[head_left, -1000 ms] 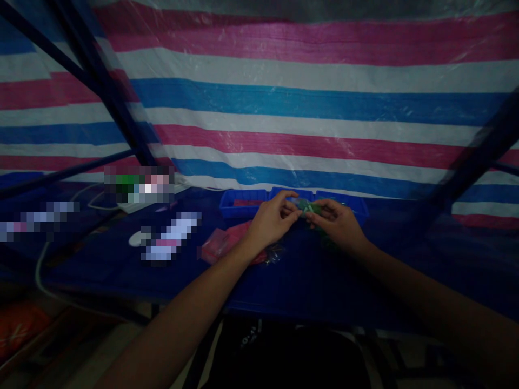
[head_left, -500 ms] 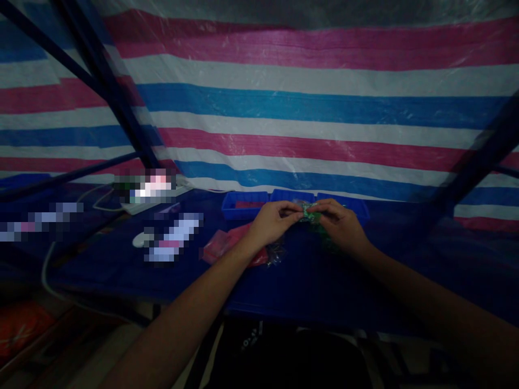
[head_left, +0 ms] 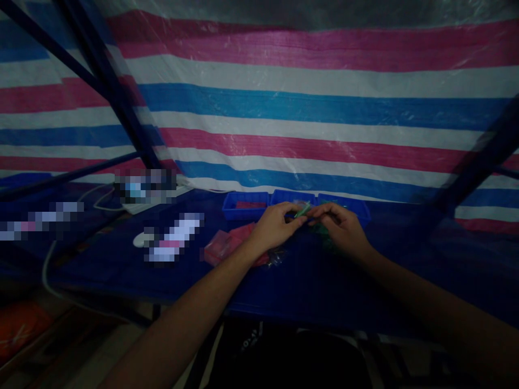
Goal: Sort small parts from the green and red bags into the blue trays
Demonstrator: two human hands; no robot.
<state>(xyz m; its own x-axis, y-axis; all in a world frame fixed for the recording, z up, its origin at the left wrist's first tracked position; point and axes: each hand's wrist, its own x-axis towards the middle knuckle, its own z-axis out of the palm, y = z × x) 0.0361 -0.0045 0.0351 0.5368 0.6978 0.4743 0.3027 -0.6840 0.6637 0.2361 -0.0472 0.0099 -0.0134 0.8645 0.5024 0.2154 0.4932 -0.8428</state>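
A striped tarp [head_left: 284, 97] hangs behind the dark blue bench [head_left: 304, 281]. Blue trays [head_left: 243, 205] line its far edge, and pink bags [head_left: 221, 246] lie just left of the hands. The left hand [head_left: 275, 227] and right hand [head_left: 340, 227] meet just near of the trays, both pinching a green piece [head_left: 303, 209] between their fingertips.

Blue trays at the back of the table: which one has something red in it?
The leftmost tray, beside the left hand pinching a green piece: red contents lie inside. The middle tray and right tray show none.

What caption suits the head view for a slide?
Left hand and right hand pinch a green piece over a blue table, blue trays and striped tarp behind.
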